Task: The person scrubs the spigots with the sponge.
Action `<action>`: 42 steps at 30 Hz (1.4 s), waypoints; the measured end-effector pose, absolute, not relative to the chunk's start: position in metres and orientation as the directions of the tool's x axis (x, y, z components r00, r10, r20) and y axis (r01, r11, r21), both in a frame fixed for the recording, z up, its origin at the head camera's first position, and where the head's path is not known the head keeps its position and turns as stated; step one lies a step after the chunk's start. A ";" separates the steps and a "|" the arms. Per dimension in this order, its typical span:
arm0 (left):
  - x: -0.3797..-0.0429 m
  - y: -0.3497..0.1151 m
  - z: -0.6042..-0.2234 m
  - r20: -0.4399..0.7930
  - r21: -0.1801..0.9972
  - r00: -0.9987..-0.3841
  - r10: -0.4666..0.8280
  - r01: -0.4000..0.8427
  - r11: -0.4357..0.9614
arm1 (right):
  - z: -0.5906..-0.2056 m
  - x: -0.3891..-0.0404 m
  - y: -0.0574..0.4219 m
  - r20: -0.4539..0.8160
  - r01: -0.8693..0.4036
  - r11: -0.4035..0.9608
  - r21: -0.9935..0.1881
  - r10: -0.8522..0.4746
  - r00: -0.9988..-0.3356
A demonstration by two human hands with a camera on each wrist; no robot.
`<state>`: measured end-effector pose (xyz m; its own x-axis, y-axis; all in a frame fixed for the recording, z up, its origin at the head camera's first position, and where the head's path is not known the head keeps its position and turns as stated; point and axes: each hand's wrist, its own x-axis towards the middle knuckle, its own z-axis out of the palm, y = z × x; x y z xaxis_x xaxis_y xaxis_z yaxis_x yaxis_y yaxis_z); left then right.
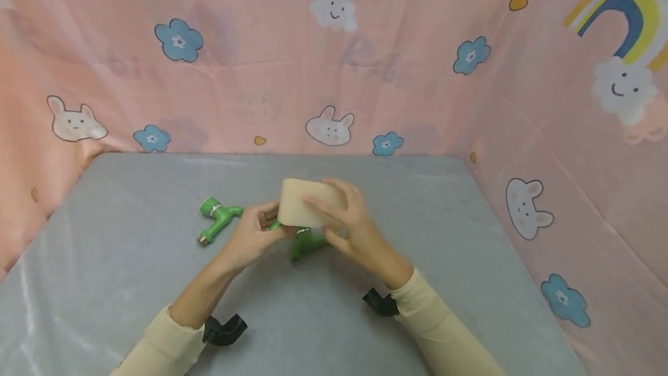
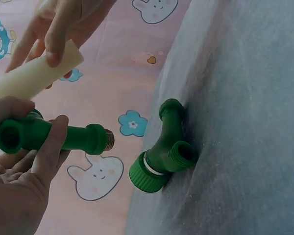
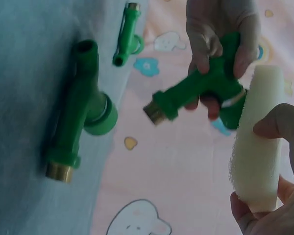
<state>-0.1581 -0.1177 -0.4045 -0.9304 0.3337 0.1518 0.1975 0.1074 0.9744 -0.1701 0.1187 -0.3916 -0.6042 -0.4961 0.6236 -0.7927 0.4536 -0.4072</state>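
My left hand (image 1: 253,234) grips a green plastic tap (image 2: 78,138) with a brass threaded end, held up above the table. From the head view most of this tap is hidden behind a cream sponge (image 1: 300,205). That thick, rounded block is pinched between the thumb and fingers of my right hand (image 1: 357,216). In the right wrist view the sponge's edge is right at the round cap of the held tap (image 3: 201,90). Under the hands, a second green tap (image 1: 308,243) lies on the table, partly covered by the sponge and fingers.
Another green tap (image 1: 219,219) lies on the grey-covered table (image 1: 125,260), left of my left hand. Black curved pieces (image 1: 225,331) stick out at both wrists. A pink patterned cloth (image 1: 417,91) hangs behind the table and along its sides.
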 end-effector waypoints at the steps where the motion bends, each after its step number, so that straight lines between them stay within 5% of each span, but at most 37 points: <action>1: -0.158 -0.119 -0.403 0.152 0.976 -0.936 0.318 0.193 0.102 | -0.392 -0.172 0.119 0.622 -0.788 0.458 -0.412 -0.490 -0.611; 10: -0.162 -0.129 -0.403 0.206 0.946 -0.957 0.203 0.247 0.209 | -0.388 -0.182 0.138 0.559 -0.684 0.485 -0.545 -0.399 -0.727; 18: -0.159 -0.119 -0.404 0.335 0.807 -0.917 0.218 0.399 0.435 | -0.387 -0.168 0.128 0.505 -0.688 0.321 -0.651 -0.494 -0.708; 31: -0.156 -0.128 -0.398 0.308 0.854 -0.950 0.058 0.302 0.424 | -0.395 -0.180 0.138 0.424 -0.619 0.421 -0.663 -0.470 -0.774; 37: -0.157 -0.128 -0.396 0.304 0.862 -0.952 0.036 0.291 0.415 | -0.391 -0.185 0.142 0.494 -0.652 0.402 -0.643 -0.432 -0.754; 42: -0.159 -0.123 -0.399 0.314 0.823 -0.945 0.096 0.321 0.468 | -0.386 -0.174 0.131 0.627 -0.760 0.403 -0.511 -0.430 -0.650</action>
